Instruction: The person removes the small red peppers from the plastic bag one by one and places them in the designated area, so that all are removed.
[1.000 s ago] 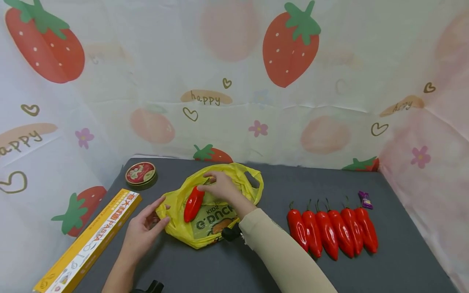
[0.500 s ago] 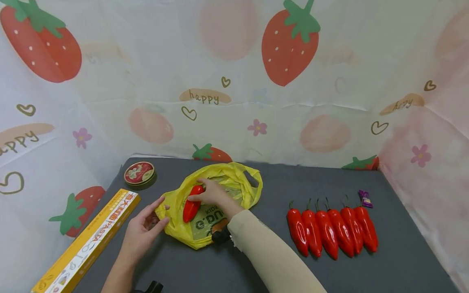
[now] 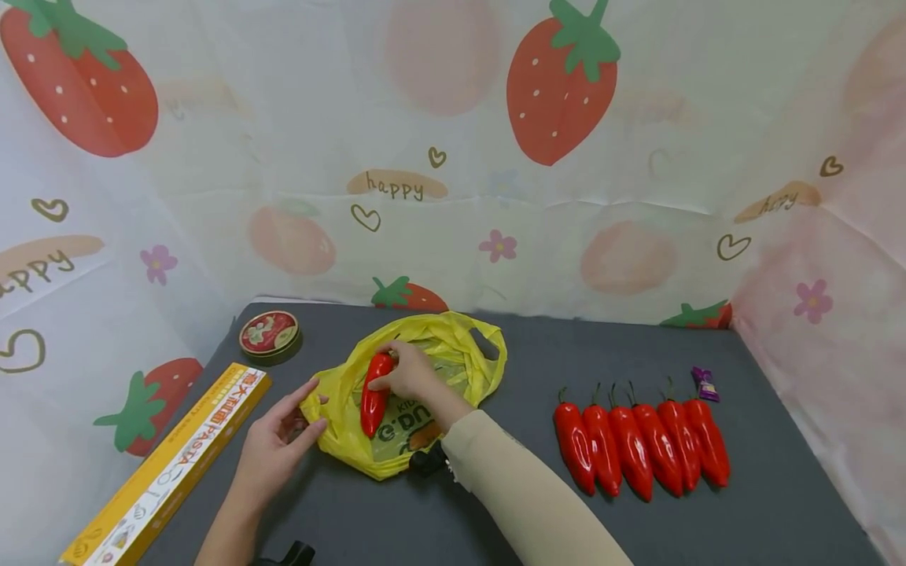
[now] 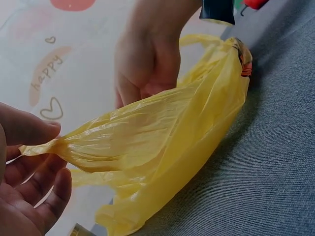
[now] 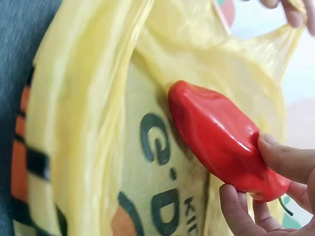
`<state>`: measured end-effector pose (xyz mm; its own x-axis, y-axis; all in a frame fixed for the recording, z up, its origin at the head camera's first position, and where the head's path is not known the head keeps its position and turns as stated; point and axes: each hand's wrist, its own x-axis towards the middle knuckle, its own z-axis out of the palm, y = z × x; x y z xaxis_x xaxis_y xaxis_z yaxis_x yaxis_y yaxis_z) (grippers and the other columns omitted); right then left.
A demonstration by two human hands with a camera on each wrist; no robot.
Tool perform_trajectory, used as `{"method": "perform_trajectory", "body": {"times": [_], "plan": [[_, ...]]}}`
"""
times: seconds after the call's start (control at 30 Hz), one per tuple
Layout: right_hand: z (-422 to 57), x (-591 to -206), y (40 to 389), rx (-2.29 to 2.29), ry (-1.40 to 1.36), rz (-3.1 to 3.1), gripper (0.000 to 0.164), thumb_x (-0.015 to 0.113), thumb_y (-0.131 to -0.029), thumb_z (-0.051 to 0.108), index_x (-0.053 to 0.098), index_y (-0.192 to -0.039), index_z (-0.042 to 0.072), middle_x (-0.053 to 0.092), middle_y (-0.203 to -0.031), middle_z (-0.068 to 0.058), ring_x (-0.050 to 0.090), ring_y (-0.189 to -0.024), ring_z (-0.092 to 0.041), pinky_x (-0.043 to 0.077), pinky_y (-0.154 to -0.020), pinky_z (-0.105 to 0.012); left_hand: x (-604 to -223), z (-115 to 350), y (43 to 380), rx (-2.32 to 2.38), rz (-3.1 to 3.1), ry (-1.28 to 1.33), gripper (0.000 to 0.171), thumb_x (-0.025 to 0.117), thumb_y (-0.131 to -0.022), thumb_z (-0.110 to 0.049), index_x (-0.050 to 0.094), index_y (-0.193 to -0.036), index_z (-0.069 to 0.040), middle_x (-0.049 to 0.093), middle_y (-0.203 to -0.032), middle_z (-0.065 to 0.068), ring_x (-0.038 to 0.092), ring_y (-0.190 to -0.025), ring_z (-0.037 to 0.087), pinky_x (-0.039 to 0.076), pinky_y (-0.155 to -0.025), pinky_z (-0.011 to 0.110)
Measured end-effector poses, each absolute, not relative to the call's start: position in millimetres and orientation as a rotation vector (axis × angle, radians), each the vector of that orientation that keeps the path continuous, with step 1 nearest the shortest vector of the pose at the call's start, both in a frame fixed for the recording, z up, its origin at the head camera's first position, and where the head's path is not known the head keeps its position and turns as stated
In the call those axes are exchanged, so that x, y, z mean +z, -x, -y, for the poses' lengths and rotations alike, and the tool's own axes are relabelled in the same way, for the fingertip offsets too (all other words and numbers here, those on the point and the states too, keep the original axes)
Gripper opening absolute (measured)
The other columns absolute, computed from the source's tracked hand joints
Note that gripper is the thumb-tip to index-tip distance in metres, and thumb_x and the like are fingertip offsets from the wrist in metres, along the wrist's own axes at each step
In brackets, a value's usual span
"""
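Observation:
A yellow plastic bag (image 3: 336, 428) lies spread with its mouth open in the middle of the table. My left hand (image 3: 276, 444) pinches the bag's left edge between thumb and fingers, pulling it taut in the left wrist view. Over the bag's opening, my right hand (image 3: 412, 376) holds a glossy red pepper (image 5: 221, 137) near its stem end. Thumb and fingertips grip it from opposite sides, and its tip points down toward the printed inside of the bag. A short green stem (image 5: 286, 206) shows beyond the fingers.
Several red peppers (image 3: 632, 444) lie side by side in a row on the right. Beyond them is a small purple wrapped sweet (image 3: 705, 384). A long yellow pasta box (image 3: 170, 472) lies at the left, with a round red tin (image 3: 270, 334) behind it on the dark table (image 3: 538, 354).
My right hand has moved left onto the pepper inside the bag and now grips it near the stem. The pepper has shifted slightly and stands steeper. The left hand stays on the bag's edge.

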<state>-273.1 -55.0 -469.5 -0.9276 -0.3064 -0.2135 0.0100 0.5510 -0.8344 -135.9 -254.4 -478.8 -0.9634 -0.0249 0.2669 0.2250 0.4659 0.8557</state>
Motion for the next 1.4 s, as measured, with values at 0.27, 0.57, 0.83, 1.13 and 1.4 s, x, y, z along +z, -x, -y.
{"method": "perform_trajectory", "body": {"times": [0.27, 0.57, 0.83, 1.13, 1.4], "plan": [[46, -449, 261, -1.476, 0.295, -2.388, 0.056, 0.084, -0.084, 0.017, 0.061, -0.136, 0.02, 0.06, -0.128, -0.011, 0.06, -0.104, -0.025, 0.059, -0.074, -0.036, -479, 254, 136, -1.511, 2.445, 0.191, 0.055, 0.071, -0.095, -0.009, 0.054, -0.147, -0.012, 0.07, -0.121, 0.017, 0.06, -0.095, 0.0, 0.051, -0.08, 0.011], [20, -419, 241, -1.507, 0.426, -2.408, 0.063, 0.081, -0.088, 0.022, 0.056, -0.145, 0.026, 0.06, -0.133, -0.01, 0.065, -0.112, -0.027, 0.059, -0.074, -0.034, -480, 255, 138, -1.501, 2.428, 0.22, 0.055, 0.071, -0.094, -0.008, 0.054, -0.147, -0.011, 0.07, -0.121, 0.017, 0.061, -0.094, -0.001, 0.05, -0.079, 0.01], [-10, -408, 230, -1.666, 0.421, -2.301, 0.055, 0.076, -0.092, 0.023, 0.057, -0.143, 0.026, 0.057, -0.136, -0.012, 0.062, -0.109, -0.028, 0.062, -0.074, -0.038, -481, 258, 136, -1.488, 2.456, 0.184, 0.055, 0.07, -0.095, -0.011, 0.053, -0.147, -0.011, 0.07, -0.122, 0.016, 0.06, -0.1, -0.006, 0.049, -0.08, 0.008], [-50, -401, 220, -1.627, 0.447, -2.423, 0.055, 0.074, -0.093, 0.02, 0.055, -0.145, 0.023, 0.057, -0.137, -0.009, 0.061, -0.111, -0.03, 0.061, -0.074, -0.038, -482, 255, 137, -1.507, 2.438, 0.191, 0.054, 0.07, -0.095, -0.011, 0.054, -0.147, -0.011, 0.07, -0.122, 0.015, 0.061, -0.098, -0.004, 0.049, -0.077, 0.011], [-88, -404, 207, -1.499, 0.428, -2.596, 0.056, 0.077, -0.091, 0.023, 0.058, -0.143, 0.028, 0.064, -0.132, -0.004, 0.064, -0.11, -0.026, 0.06, -0.071, -0.037, -482, 254, 138, -1.504, 2.454, 0.174, 0.055, 0.071, -0.095, -0.013, 0.053, -0.147, -0.012, 0.07, -0.122, 0.015, 0.06, -0.098, -0.005, 0.049, -0.076, 0.012]]}}
